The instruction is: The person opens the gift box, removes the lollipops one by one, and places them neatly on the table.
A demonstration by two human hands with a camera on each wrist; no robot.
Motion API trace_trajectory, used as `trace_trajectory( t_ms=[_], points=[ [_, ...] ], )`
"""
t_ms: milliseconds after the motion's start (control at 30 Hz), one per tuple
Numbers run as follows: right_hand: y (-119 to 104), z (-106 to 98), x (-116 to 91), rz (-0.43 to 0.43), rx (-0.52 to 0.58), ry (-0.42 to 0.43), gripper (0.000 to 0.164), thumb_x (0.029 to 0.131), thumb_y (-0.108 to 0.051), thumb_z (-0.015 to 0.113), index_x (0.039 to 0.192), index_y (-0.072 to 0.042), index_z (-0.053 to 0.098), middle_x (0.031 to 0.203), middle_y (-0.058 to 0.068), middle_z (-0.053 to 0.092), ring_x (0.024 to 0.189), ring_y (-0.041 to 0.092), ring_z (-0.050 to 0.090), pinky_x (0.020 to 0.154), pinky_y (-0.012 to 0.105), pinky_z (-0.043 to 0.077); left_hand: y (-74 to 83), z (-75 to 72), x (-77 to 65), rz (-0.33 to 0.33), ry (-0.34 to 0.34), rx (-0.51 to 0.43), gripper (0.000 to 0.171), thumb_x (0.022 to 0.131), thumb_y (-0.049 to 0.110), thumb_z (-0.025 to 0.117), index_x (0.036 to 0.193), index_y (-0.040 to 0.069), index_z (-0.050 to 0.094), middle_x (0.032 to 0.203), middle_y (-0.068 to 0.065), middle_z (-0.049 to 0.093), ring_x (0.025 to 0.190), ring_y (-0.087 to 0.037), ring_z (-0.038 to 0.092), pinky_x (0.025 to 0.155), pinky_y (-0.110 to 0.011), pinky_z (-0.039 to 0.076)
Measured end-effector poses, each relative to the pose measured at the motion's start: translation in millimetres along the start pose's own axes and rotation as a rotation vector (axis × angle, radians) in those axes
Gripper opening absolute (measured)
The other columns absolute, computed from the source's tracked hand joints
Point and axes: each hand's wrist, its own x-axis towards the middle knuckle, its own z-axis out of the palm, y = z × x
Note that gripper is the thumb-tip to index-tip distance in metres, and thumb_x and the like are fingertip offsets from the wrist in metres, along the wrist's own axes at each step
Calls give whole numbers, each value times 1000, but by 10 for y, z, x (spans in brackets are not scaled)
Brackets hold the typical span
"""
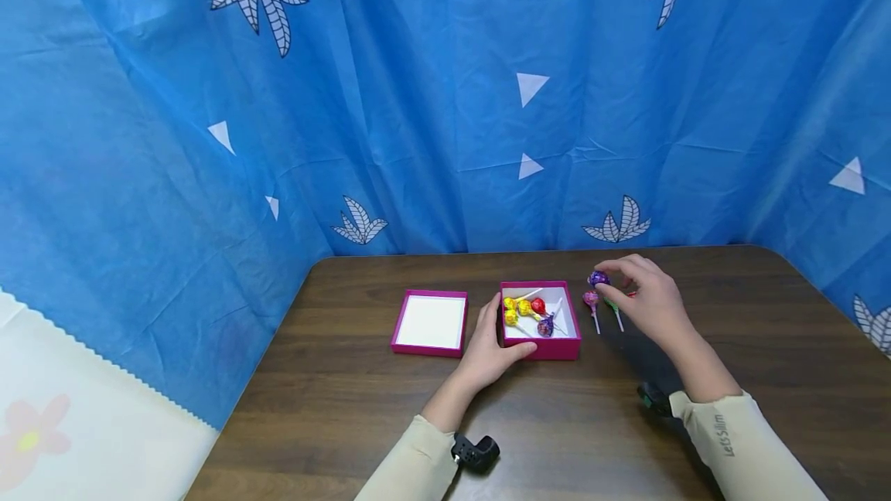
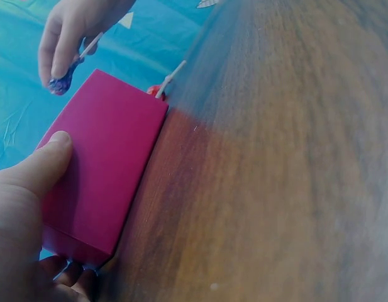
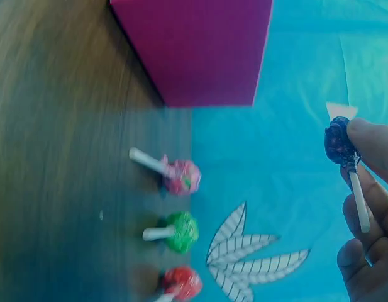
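Head view: right hand [image 1: 643, 301] pinches round, shiny-wrapped purple lollipop [image 1: 596, 279]; left hand [image 1: 486, 352] grips near-left corner of smooth, rectangular pink box [image 1: 559, 349] on wood-grain tabletop [image 1: 334, 393].

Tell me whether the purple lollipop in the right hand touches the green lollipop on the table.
Apart. The right wrist view shows a wide stretch of blue curtain between the purple lollipop and the green lollipop.

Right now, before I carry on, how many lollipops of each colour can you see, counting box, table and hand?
Yellow lollipops: 3
Purple lollipops: 2, one held in the right hand
Red lollipops: 2
Pink lollipop: 1
Green lollipop: 1
Total in view: 9
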Motion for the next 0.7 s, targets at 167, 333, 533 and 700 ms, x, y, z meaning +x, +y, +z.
trace_trajectory(
  t_ms=[167,333,533,700],
  points=[
    [165,-75,-50,93,25,34,33,86,-16,80,117,-14,71,108,12,68,86,20,54,61,13,43,-3,4,3,7,-2,2,101,84,45,77,160,26,15,162,-5,26,146,-27,34,117,-57,36],
    [315,-109,-92,165,43,62,29,90,-20,76,118,-14,70,109,12,67,84,11,50,59,8,40,2,0,0,3,-5,4,101,84,44,77,160,26,14,162,-5,26,146,-27,34,117,-56,37],
    [444,-106,-133,257,67,40,33,94,-31,71,122,-13,68,111,15,65,80,2,44,56,12,41,-9,-4,4,-11,-2,19,101,84,45,77,160,27,14,163,-2,26,147,-24,32,118,-53,36],
    [541,-80,-165,339,62,27,37,96,-33,67,125,-11,66,115,17,63,87,16,48,56,15,42,-25,5,12,-4,1,19,100,84,45,77,160,27,14,163,-3,26,147,-25,32,118,-54,37]
  ],
)
